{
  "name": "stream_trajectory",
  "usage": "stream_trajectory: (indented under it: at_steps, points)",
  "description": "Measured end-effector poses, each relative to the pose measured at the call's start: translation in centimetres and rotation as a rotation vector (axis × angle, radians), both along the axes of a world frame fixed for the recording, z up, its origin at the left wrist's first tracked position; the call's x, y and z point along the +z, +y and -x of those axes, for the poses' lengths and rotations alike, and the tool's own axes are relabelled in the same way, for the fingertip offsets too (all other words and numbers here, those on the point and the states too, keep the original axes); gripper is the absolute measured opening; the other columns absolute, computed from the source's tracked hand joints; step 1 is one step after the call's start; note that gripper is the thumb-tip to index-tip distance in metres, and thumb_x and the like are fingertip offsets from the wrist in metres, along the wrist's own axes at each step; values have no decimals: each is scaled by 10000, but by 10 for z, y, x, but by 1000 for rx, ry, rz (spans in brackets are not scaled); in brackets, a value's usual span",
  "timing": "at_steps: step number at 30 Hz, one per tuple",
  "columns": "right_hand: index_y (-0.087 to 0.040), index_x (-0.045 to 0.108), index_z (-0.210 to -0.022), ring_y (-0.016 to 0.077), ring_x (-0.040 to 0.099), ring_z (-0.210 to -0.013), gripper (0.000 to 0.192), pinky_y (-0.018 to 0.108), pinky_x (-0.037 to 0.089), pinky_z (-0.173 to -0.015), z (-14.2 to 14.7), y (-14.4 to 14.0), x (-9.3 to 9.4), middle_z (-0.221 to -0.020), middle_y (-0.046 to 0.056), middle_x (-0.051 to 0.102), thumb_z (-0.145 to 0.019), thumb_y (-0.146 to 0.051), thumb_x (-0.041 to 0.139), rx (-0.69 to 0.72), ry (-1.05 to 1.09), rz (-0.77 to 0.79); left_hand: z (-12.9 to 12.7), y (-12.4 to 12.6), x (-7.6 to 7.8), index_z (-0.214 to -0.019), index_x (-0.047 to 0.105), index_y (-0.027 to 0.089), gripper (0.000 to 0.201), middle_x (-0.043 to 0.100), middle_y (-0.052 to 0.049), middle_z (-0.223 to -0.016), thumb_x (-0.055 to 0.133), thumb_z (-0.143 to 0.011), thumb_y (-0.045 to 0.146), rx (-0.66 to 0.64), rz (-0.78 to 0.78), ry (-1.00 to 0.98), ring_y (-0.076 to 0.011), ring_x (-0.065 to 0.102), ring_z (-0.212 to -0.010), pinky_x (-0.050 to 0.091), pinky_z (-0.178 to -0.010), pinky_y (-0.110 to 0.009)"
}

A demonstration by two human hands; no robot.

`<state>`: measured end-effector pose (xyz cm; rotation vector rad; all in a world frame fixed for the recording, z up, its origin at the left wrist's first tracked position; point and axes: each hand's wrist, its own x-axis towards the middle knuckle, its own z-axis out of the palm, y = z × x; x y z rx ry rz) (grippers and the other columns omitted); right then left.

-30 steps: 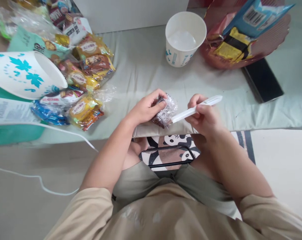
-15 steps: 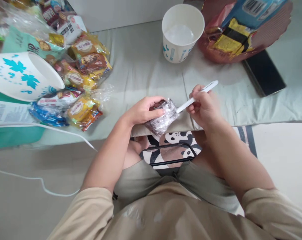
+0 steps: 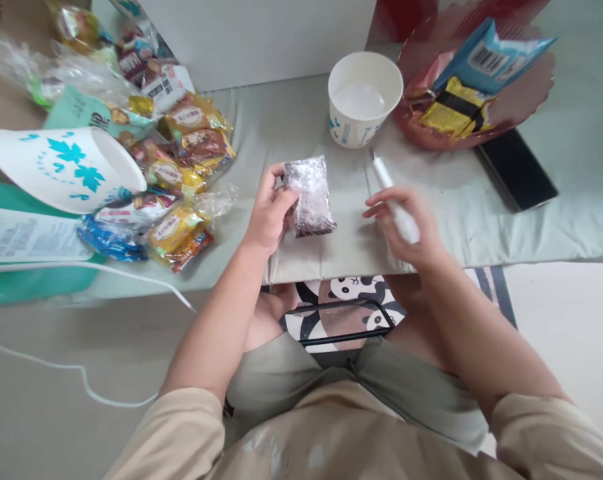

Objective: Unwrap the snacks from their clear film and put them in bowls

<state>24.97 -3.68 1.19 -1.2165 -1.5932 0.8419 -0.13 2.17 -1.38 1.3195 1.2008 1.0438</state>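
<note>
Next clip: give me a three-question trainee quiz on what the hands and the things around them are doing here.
1. True or false: the left hand holds the clear-wrapped snack at its left edge.
2. What does the right hand hold: A) a black phone, B) a white pen, C) a cup?
3. Fill in: the upright cup stands ___ the snack, farther from the person.

Key:
1. True.
2. B, the white pen; it is blurred and apart from the snack.
3. Behind, slightly to the right.
</note>
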Motion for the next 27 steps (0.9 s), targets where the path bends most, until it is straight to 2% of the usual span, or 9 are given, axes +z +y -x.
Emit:
stream_trajectory:
  at_steps: [3,8,12,15,17,19,21,24,27]
  points:
    - [-286,652,-1191,245,668,-987,319,390,517,-851,-1,2,-9,-1079,75,689,-894,-210,563,170,-386,-62,-2,3,2,-1322,477,364,486,590,-22,-930,568,-915,613,41,-34,25,-192,681,-849,537,-694,-324]
    - [-265,720,-1202,237,569,-816,476,382,464,-754,-31,13,-24,-916,78,615,-787,-117,538,6,-731,-132,-4,2,4,-1274,511,333,479,578,-40,-903,438,-951,679,21,-21,10,-210,681,-828,543,-657,-343]
    - [-251,763,-1128,236,547,-814,455,410,467,-787,-49,13,-29,-906,80,597,-768,-120,517,-145,-798,-116,-4,0,0,-1282,465,352,502,558,-15,-868,544,-912,682,-36,36,17,-185,663,-762,521,-634,-316]
    - [-223,754,-1129,279,583,-909,396,473,480,-858,-36,7,-16,-963,106,601,-802,-163,538,-232,-668,-111,-6,-4,1,-1308,401,359,658,572,-16,-928,699,-814,674,-150,47,14,-169,652,-776,517,-648,-297]
    - [-223,705,-1214,296,601,-981,399,488,482,-905,-17,1,-3,-1039,117,628,-832,-235,588,-169,-510,-136,-10,-8,2,-1309,375,347,750,583,-28,-994,774,-755,657,-219,26,18,-164,647,-795,525,-669,-296]
    - [-243,651,-1279,292,611,-1020,449,474,477,-935,4,-5,6,-1079,107,666,-835,-316,645,-10,-407,-151,-14,-11,3,-1302,367,336,766,592,-37,-1047,803,-743,629,-262,14,23,-152,641,-783,533,-680,-300]
    - [-263,682,-1170,267,624,-972,328,441,459,-906,19,-8,8,-979,73,701,-848,-304,636,122,-410,-164,-17,-12,2,-1287,375,328,700,601,-34,-1054,778,-785,604,-253,12,47,-137,629,-751,532,-677,-298]
    - [-257,715,-896,218,619,-851,161,393,414,-812,25,-11,5,-822,39,694,-877,-218,561,265,-463,-207,-13,-11,2,-1250,418,310,548,610,-23,-999,707,-863,569,-125,-43,177,-150,635,-788,524,-705,-302]
    - [-249,721,-815,222,624,-897,172,397,384,-818,19,-14,1,-872,41,711,-865,-190,567,352,-512,-250,-6,-9,6,-1246,466,289,520,626,-62,-1135,724,-854,512,41,-203,336,-216,643,-1067,525,-839,-329]
